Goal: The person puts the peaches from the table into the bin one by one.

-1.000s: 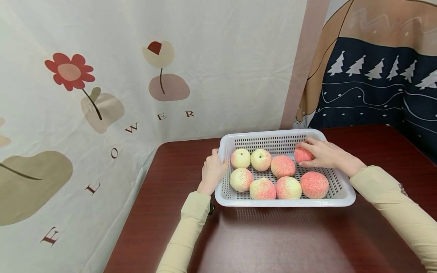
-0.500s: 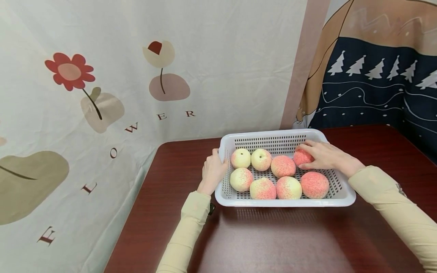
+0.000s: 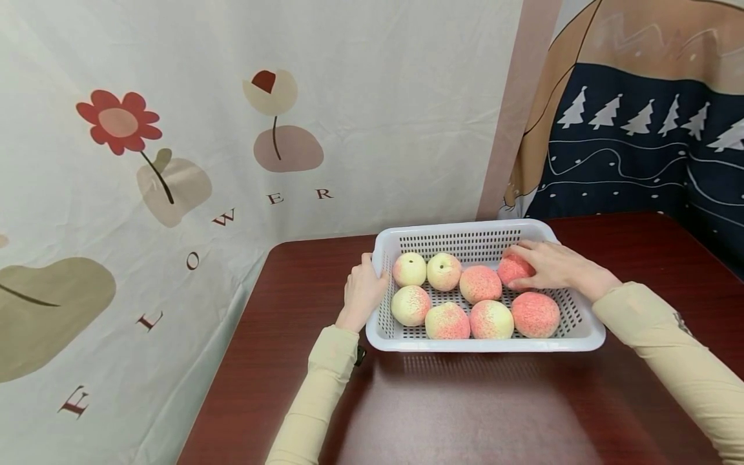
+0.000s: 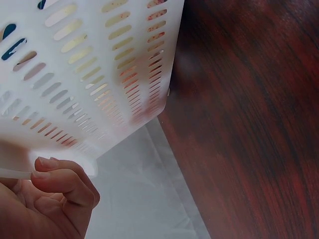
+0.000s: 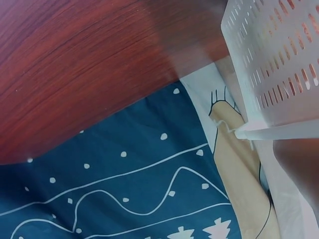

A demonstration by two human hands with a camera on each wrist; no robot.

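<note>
A white plastic basket [image 3: 485, 346] with slotted walls holds several peaches, some pale yellow, others flushed pink-red. My left hand [image 3: 361, 290] grips its left rim; the left wrist view shows the curled fingers [image 4: 67, 184] at the rim from outside. Over the back right corner, my right hand [image 3: 560, 265] holds a red peach [image 3: 511, 271] between thumb and fingers, low inside the basket. Just left of that peach lies a pink one [image 3: 480, 284], and in front of it a red one [image 3: 536, 315]. In the right wrist view the held peach is hidden behind the basket wall [image 5: 279, 64].
The basket rests on a dark red wooden table [image 3: 488, 413], near its back edge. Behind hangs a pale cloth [image 3: 378, 129] printed with flowers and letters. A navy cloth with white trees [image 3: 628, 155] hangs at the back right.
My right hand has shifted slightly left and toward me with the red peach, and the pink peach beside it has edged a little left. The left hand keeps its place on the rim.
</note>
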